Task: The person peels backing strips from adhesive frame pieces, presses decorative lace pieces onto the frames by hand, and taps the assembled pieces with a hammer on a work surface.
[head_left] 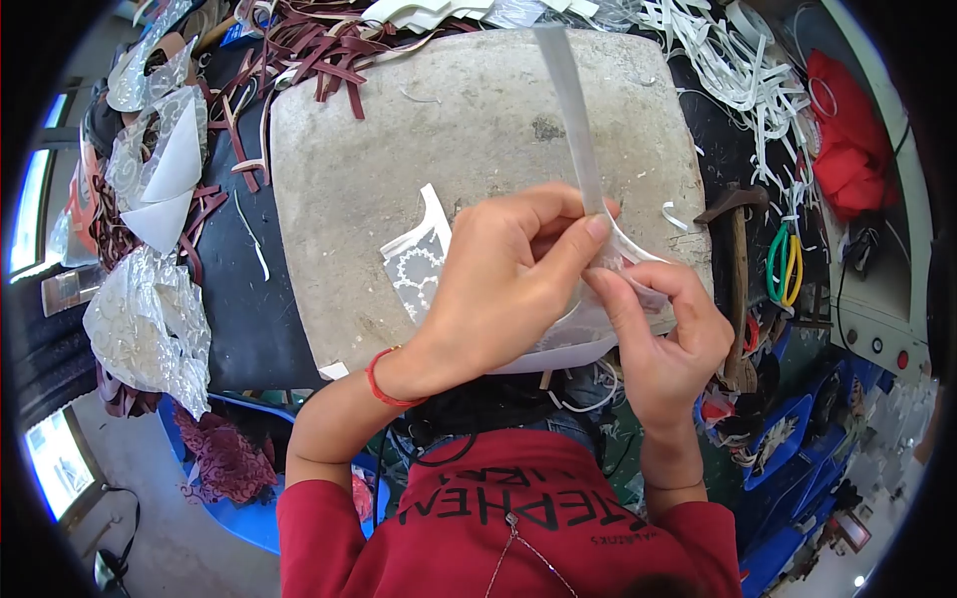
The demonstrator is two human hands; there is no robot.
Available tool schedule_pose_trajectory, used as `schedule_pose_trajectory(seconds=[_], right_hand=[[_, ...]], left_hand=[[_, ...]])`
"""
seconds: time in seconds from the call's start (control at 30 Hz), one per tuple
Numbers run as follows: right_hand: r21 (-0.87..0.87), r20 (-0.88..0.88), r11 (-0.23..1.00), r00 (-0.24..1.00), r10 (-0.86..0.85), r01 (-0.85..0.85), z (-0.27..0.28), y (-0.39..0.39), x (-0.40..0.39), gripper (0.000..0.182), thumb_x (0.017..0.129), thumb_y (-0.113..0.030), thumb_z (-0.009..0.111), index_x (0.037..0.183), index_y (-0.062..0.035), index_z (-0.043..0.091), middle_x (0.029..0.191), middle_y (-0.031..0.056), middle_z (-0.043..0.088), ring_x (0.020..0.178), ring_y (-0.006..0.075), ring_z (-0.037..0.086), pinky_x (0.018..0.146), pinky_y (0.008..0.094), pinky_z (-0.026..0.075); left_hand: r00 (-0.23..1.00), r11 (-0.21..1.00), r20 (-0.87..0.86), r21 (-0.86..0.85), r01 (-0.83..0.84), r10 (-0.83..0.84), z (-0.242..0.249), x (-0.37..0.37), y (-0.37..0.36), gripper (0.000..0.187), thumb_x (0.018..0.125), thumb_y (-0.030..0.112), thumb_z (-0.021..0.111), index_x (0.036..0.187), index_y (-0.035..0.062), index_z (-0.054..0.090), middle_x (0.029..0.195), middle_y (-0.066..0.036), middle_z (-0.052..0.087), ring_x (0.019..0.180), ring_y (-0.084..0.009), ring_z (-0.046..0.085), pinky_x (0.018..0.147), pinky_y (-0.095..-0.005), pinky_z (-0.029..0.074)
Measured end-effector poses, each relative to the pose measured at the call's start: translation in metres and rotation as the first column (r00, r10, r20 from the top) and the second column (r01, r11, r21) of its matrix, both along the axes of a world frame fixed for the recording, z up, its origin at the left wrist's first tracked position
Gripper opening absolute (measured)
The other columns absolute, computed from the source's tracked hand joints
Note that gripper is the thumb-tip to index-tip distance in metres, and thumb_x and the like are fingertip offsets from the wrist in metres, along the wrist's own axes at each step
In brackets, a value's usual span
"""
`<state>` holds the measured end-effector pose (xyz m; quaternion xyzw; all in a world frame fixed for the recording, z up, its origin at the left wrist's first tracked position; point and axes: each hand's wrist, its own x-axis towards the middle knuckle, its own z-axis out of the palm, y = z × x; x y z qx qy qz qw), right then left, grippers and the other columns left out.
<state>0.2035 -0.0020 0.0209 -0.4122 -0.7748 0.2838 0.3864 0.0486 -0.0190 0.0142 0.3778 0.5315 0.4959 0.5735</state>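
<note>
My left hand [508,274] pinches a long translucent strip [570,110] between thumb and fingers, near the right middle of the pale board [349,179]. The strip's far part runs up past the board's top edge. Close beside it, my right hand [663,334] is closed on the white edge of a sheer piece [573,334]. That piece hangs below both hands at the board's near edge. A white-edged piece with a lacy pattern [414,269] lies on the board, partly hidden behind my left hand.
Maroon strips [324,50] lie at the back left, white strips [723,65] at the back right. A hammer [738,219] rests along the board's right side. Patterned clear sheets [150,319] are piled left. Blue bins [239,508] stand below.
</note>
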Motion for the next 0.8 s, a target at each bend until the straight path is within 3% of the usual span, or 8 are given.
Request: schedule_pose_trajectory(seconds=[0.13,0.27,0.47,0.5,0.6,0.7,0.8], right_hand=[[0.034,-0.031,0.999,0.999,0.022,-0.021,0.001,-0.003,0.000,0.018,0.076,0.000,0.074,0.092,-0.0001,0.065,0.082,0.0108,0.067,0.071,0.0189,0.065,0.062,0.0271,0.049],[-0.151,-0.059,0.988,0.998,0.024,-0.032,0.003,0.001,0.007,0.018,0.077,0.001,0.072,0.094,-0.0003,0.067,0.084,0.0111,0.066,0.073,0.0175,0.064,0.064,0.0263,0.049],[-0.055,-0.210,0.998,0.977,-0.030,0.019,-0.010,0.000,0.004,0.015,0.078,0.000,0.072,0.090,0.0009,0.065,0.085,0.0104,0.066,0.072,0.0146,0.062,0.065,0.0259,0.048],[-0.053,-0.233,0.998,0.971,-0.057,0.046,-0.011,0.000,0.005,0.014,0.078,0.000,0.072,0.089,0.0010,0.064,0.085,0.0102,0.066,0.072,0.0139,0.061,0.065,0.0257,0.048],[-0.128,-0.166,0.991,0.985,-0.049,0.028,-0.006,0.004,0.007,0.014,0.079,-0.002,0.072,0.087,0.0006,0.061,0.087,0.0086,0.065,0.073,0.0118,0.059,0.068,0.0245,0.047],[-0.282,-0.250,0.957,0.959,-0.136,0.063,-0.007,0.012,0.007,0.013,0.081,-0.003,0.072,0.088,0.0006,0.061,0.089,0.0071,0.063,0.074,0.0104,0.056,0.071,0.0234,0.047],[-0.321,-0.379,0.947,0.915,-0.140,0.012,-0.006,0.017,0.001,0.012,0.082,-0.002,0.071,0.087,0.0005,0.061,0.095,0.0099,0.064,0.078,0.0110,0.058,0.074,0.0238,0.047]], left_hand=[[0.996,0.998,-0.077,0.052,-0.040,0.044,0.001,0.002,0.001,0.026,0.095,0.013,0.056,0.107,-0.0092,0.061,0.092,-0.012,0.069,0.087,-0.0123,0.064,0.077,-0.0249,0.051],[0.991,0.999,-0.132,0.029,-0.030,0.034,0.005,0.000,-0.001,0.027,0.095,0.013,0.056,0.110,-0.0083,0.061,0.090,-0.012,0.069,0.085,-0.0121,0.064,0.076,-0.0242,0.051],[0.991,0.991,0.016,0.031,-0.131,0.130,-0.002,0.000,0.002,0.027,0.095,0.014,0.056,0.110,-0.0079,0.060,0.096,-0.012,0.068,0.088,-0.0145,0.065,0.078,-0.0280,0.055],[0.992,0.991,-0.013,0.035,-0.127,0.128,-0.004,-0.002,0.001,0.026,0.095,0.014,0.056,0.107,-0.0079,0.061,0.103,-0.014,0.066,0.088,-0.0157,0.065,0.079,-0.0295,0.056],[0.991,0.991,0.023,0.019,-0.130,0.130,-0.003,0.000,0.000,0.024,0.095,0.014,0.056,0.102,-0.0078,0.061,0.109,-0.015,0.064,0.089,-0.0159,0.065,0.079,-0.0301,0.056],[0.990,0.991,0.064,0.037,-0.129,0.127,-0.001,0.000,-0.003,0.023,0.095,0.014,0.056,0.100,-0.0073,0.061,0.110,-0.014,0.064,0.089,-0.0155,0.064,0.079,-0.0300,0.056],[0.983,0.991,0.136,0.043,-0.129,0.122,-0.001,-0.002,-0.005,0.023,0.095,0.015,0.056,0.101,-0.0067,0.062,0.109,-0.013,0.064,0.088,-0.0151,0.064,0.079,-0.0298,0.056]])
